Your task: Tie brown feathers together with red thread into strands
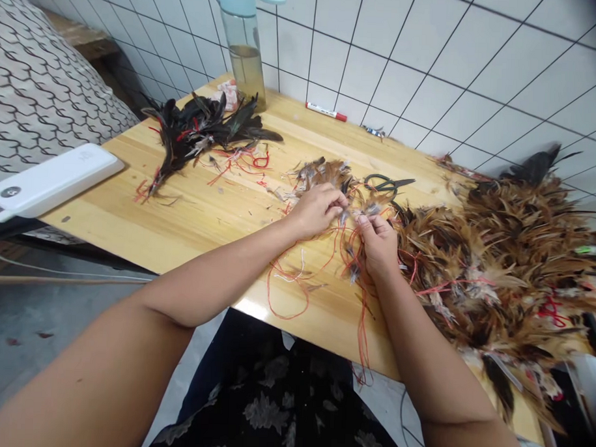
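Note:
My left hand [319, 210] is closed with bent fingers just in front of a small bunch of brown feathers [324, 173]; what its fingertips hold is too small to make out. Close on its right, my right hand [379, 242] pinches a small fluffy feather [365, 211] between thumb and forefinger. Red string [287, 316] loops over the table below both hands, and some strands hang past the front edge. Behind the right hand lie dark-handled scissors [390, 185], their blades pointing right.
A large heap of brown feathers [517, 238] covers the table's right side. Black feathers [198, 129] lie at the left, near a water bottle [245, 58]. A red-capped marker [326, 112] rests by the tiled wall. A white power bank [55, 178] sits at the left edge.

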Available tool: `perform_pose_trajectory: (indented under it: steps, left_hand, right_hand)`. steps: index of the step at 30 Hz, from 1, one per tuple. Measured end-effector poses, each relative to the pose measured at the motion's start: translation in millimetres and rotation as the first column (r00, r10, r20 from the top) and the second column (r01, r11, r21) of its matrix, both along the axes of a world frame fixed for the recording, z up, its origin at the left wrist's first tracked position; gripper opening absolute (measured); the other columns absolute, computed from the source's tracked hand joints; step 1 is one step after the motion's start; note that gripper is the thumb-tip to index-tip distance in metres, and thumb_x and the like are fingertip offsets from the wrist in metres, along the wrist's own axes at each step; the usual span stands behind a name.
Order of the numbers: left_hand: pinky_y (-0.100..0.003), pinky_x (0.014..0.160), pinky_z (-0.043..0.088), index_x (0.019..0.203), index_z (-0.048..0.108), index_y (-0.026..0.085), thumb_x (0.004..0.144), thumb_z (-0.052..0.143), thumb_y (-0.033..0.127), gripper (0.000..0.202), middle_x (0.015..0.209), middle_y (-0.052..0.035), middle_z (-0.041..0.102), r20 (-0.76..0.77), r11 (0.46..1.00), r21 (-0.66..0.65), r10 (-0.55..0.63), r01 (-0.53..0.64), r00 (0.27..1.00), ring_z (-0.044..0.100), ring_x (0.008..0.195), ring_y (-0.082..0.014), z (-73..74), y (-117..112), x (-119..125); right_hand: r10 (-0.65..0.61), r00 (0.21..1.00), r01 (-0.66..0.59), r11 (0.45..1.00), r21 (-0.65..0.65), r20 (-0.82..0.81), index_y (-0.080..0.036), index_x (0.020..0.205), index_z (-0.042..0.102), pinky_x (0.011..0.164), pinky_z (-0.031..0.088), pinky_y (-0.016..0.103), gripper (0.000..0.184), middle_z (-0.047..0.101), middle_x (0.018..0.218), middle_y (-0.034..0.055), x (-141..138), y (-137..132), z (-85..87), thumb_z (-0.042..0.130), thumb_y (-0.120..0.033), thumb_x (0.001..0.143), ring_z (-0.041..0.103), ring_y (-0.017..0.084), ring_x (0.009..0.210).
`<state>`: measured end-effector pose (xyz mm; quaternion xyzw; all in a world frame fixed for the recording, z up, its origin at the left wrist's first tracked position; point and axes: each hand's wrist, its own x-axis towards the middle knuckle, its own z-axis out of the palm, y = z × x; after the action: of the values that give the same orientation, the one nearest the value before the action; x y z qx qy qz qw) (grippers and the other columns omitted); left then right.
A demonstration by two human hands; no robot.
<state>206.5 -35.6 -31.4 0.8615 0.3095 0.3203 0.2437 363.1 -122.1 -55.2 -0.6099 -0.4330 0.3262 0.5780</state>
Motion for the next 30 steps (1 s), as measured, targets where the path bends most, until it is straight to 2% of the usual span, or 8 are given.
perform_pose_trajectory:
  steps: [3, 6, 10, 16, 21, 25, 30]
  left_hand:
    - [-0.033, 0.085, 0.043, 0.098, 0.069, 0.017, 0.085, 0.053, 0.014, 0.02, 0.095, -0.0068, 0.063, -0.109, 0.989, 0.124, -0.064, 0.077, 0.992, 0.055, 0.093, -0.0187, -3.9, -1.0, 3.5]
    - [-0.033, 0.084, 0.042, 0.103, 0.068, 0.019, 0.087, 0.051, 0.016, 0.024, 0.096, -0.0073, 0.063, -0.173, 0.979, 0.179, -0.071, 0.102, 0.982, 0.054, 0.094, -0.0198, -5.4, -2.6, 7.7]
    - [-0.033, 0.085, 0.041, 0.103, 0.068, 0.017, 0.088, 0.052, 0.02, 0.022, 0.098, -0.0081, 0.064, -0.162, 0.978, 0.177, -0.085, 0.113, 0.983, 0.053, 0.094, -0.0203, -5.0, -2.9, 11.2]
    - [-0.034, 0.087, 0.04, 0.086, 0.066, 0.016, 0.091, 0.048, 0.023, 0.02, 0.096, -0.0076, 0.065, -0.082, 0.974, 0.173, -0.135, 0.147, 0.987, 0.054, 0.092, -0.0191, -0.9, -1.5, 8.9]
    - [-0.031, 0.08, 0.041, 0.093, 0.062, 0.015, 0.092, 0.042, 0.02, 0.02, 0.091, -0.0074, 0.066, -0.126, 0.973, 0.151, -0.154, 0.172, 0.98, 0.057, 0.087, -0.0185, 6.1, -2.0, 2.5]
    - [-0.033, 0.076, 0.04, 0.093, 0.064, 0.014, 0.092, 0.043, 0.02, 0.021, 0.088, -0.0097, 0.067, -0.281, 0.944, 0.287, -0.08, 0.164, 0.956, 0.057, 0.086, -0.0213, 11.2, -3.6, -3.3]
    - [-0.036, 0.075, 0.036, 0.092, 0.066, 0.013, 0.089, 0.049, 0.017, 0.018, 0.088, -0.0126, 0.066, -0.41, 0.86, 0.484, 0.059, 0.163, 0.91, 0.056, 0.089, -0.0246, 14.8, -8.5, -7.2]
  right_hand:
    - [-0.014, 1.0, 0.014, 1.0, 0.0, 0.004, -0.02, 0.071, 0.058, 0.07, 0.048, 0.031, 0.034, 0.066, 0.074, 0.0019, -0.9, -0.4, 1.8, 0.066, -0.052, 0.074, 0.057, 0.016, 0.07]
    - [-0.008, 1.0, 0.008, 1.0, 0.011, 0.017, -0.02, 0.071, 0.057, 0.072, 0.048, 0.032, 0.033, 0.067, 0.076, 0.0025, -1.3, -0.7, 2.4, 0.065, -0.052, 0.075, 0.058, 0.016, 0.072]
    - [0.015, 0.999, -0.015, 1.0, 0.01, 0.045, -0.02, 0.072, 0.058, 0.074, 0.048, 0.031, 0.03, 0.066, 0.077, 0.0014, -1.2, -0.8, 1.3, 0.063, -0.049, 0.077, 0.057, 0.015, 0.073]
    - [0.002, 0.996, -0.003, 1.0, 0.013, 0.085, -0.019, 0.071, 0.059, 0.074, 0.047, 0.03, 0.026, 0.065, 0.074, 0.0007, -2.7, -1.8, 3.4, 0.062, -0.044, 0.078, 0.055, 0.015, 0.071]
    - [-0.027, 0.993, 0.028, 1.0, -0.004, 0.115, -0.019, 0.072, 0.059, 0.066, 0.044, 0.029, 0.028, 0.061, 0.069, -0.0002, -2.9, -2.1, 4.8, 0.062, -0.047, 0.077, 0.052, 0.014, 0.065]
    - [-0.086, 0.979, 0.084, 0.996, 0.017, 0.183, -0.02, 0.068, 0.057, 0.063, 0.042, 0.028, 0.028, 0.054, 0.063, -0.0017, -2.2, -1.9, 4.9, 0.06, -0.046, 0.079, 0.05, 0.014, 0.063]
    - [-0.109, 0.926, 0.122, 0.992, -0.014, 0.36, -0.019, 0.067, 0.057, 0.058, 0.036, 0.026, 0.026, 0.049, 0.06, -0.0029, -1.2, -3.4, 5.1, 0.058, -0.042, 0.08, 0.042, 0.012, 0.057]
